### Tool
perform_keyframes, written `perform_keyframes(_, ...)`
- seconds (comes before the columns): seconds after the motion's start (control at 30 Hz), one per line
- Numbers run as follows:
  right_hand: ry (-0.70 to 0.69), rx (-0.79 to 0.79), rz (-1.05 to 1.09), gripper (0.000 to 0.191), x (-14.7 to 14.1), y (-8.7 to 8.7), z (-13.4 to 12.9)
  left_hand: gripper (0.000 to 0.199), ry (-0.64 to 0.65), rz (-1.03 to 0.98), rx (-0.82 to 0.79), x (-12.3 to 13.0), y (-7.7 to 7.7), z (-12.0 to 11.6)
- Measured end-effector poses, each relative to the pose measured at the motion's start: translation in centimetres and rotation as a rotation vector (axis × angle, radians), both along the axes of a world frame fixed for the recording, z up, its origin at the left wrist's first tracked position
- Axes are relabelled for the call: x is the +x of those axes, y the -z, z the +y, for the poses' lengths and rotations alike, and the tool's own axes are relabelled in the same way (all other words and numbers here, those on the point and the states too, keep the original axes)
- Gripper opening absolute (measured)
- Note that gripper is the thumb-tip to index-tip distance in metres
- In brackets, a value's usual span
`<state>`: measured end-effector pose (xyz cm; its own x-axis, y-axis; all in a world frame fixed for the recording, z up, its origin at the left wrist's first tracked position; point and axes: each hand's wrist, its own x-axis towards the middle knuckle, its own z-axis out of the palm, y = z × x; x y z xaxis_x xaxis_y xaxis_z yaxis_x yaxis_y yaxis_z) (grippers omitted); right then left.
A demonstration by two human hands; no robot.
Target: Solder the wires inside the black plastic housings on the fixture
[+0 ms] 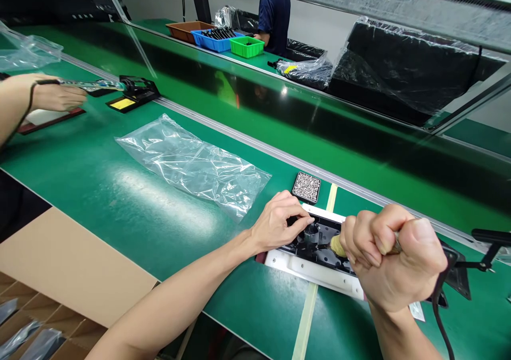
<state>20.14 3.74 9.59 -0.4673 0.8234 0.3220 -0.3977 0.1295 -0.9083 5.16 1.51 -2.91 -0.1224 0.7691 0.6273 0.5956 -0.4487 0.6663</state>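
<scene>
Bending over a green worktop (120, 200), a worker's left hand (279, 224) pinches a black part (315, 240) in a white fixture (311, 269), while the right hand (393, 259) grips a corded tool (337, 245), apparently mid-soldering, demanding a steady tip beside a screw tray (306, 187).

Black plastic part (315, 243) lies flat in a white fixture (319, 272) — perhaps a housing — on the green bench.

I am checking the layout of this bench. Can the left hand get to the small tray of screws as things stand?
Probably yes. The left hand rests on the black part, and the small tray of screws lies close behind it on the green mat, with nothing between them.
</scene>
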Motion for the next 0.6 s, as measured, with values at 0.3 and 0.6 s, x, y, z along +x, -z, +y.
perform_keyframes(0.3,-0.008,0.015,-0.003,0.046,0.06,0.1,0.06,0.022,0.001,-0.007,-0.006,0.1,-0.1,-0.05)
perform_keyframes(0.6,0.001,0.008,-0.013,0.047,0.15,0.16,0.01,0.016,0.011,-0.016,0.004,0.06,0.01,-0.01)
